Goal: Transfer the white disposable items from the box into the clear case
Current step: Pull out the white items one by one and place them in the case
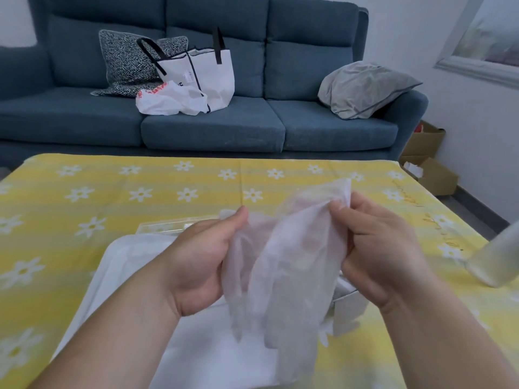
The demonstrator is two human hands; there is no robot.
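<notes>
The person appeared mid-transfer: a limp bunch of thin white disposable items (pixel 286 262), glove-like by their dangling fingers, hung between both hands above the desk (pixel 84 192). The left hand (pixel 196 265) gripped the bunch's left edge, fingers curled and thumb on top. The right hand (pixel 376 248) pinched the upper right edge between thumb and bent fingers. Just below the right hand sat the white box (pixel 349 307), partly hidden. Beyond the left hand lay the clear case (pixel 168 227). The next move probably called for gathering the bunch and lowering it forward-left into that case.
</notes>
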